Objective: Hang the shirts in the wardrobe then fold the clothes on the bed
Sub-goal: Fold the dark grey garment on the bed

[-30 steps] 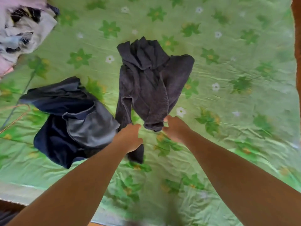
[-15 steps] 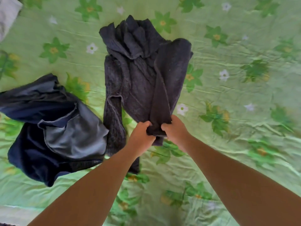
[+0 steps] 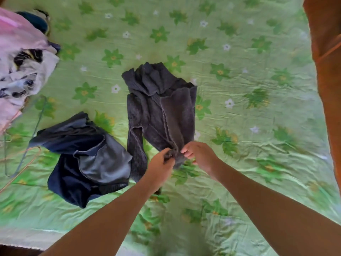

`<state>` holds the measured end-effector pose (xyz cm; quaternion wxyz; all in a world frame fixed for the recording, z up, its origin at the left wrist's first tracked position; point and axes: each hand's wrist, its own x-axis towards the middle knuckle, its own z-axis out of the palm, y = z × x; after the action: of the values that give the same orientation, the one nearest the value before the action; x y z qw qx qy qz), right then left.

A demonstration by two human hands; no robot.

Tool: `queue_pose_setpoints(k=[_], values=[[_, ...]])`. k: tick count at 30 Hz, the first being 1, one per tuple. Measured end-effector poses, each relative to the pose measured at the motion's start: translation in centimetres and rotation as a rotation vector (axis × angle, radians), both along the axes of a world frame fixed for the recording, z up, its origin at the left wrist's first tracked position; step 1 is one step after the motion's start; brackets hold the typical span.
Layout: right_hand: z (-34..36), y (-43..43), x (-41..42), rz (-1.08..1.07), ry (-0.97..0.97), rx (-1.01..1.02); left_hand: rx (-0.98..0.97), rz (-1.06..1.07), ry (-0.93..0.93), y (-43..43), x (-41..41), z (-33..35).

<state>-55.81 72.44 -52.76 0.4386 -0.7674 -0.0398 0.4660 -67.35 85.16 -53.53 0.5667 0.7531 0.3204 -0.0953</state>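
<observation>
A dark grey knitted garment (image 3: 162, 111) lies crumpled in the middle of the bed, one sleeve trailing down its left side. My left hand (image 3: 160, 165) grips its near end, fingers curled into the fabric. My right hand (image 3: 200, 156) pinches the same end just to the right. A navy and grey garment (image 3: 86, 156) lies bunched to the left of it, apart from both hands.
The bed has a green flowered sheet (image 3: 249, 111). A pile of pink, white and black clothes (image 3: 20, 67) sits at the far left. Thin wire hangers (image 3: 20, 159) lie near the left edge. An orange-brown surface (image 3: 328, 71) rises along the right side.
The view has pulled back and the left clothes pile is in sight again. My hands still hold the near end of the grey garment, whose right flap now lies flatter.
</observation>
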Motion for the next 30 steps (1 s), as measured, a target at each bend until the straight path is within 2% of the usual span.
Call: queue_pose_setpoints(k=[2,3,5,7,10,12,15,18,20,21,27,30], values=[[1.8,-0.1,0.2,0.074,-0.168,-0.020,-0.095,0.089,-0.018,0.5,-0.2,3.1],[2.7,0.0,0.3,0.177,-0.292,-0.032,-0.121,0.103,-0.033,0.7,-0.4,4.8],[4.5,0.4,0.5,0.417,-0.542,-0.060,-0.147,0.072,-0.074,1.0,-1.1,8.6],[7.1,1.7,0.8,0.555,-0.707,-0.076,-0.144,0.001,-0.120,1.7,-2.0,12.5],[11.2,4.3,0.7,0.752,-0.845,-0.063,-0.096,-0.091,-0.166,3.3,-3.8,18.5],[13.7,5.8,0.2,0.866,-0.913,-0.045,-0.118,-0.072,-0.190,4.6,-4.9,22.5],[17.3,7.1,-1.4,0.941,-0.997,-0.043,-0.069,0.065,-0.257,6.9,-6.1,28.0],[21.1,7.2,-2.7,0.900,-1.194,0.005,-0.068,0.239,-0.361,8.1,-6.8,33.3],[24.5,7.1,-3.4,0.820,-1.176,0.131,-0.108,0.306,-0.456,8.2,-7.0,36.7],[26.3,7.0,-3.8,0.755,-1.104,0.210,-0.141,0.321,-0.503,8.3,-7.0,38.4],[36.4,5.0,-5.8,0.253,-0.543,0.433,-0.334,0.247,-0.646,7.3,-6.4,47.9],[40.0,2.1,-6.5,0.289,-0.445,0.476,-0.326,0.151,-0.713,6.6,-6.2,51.0]])
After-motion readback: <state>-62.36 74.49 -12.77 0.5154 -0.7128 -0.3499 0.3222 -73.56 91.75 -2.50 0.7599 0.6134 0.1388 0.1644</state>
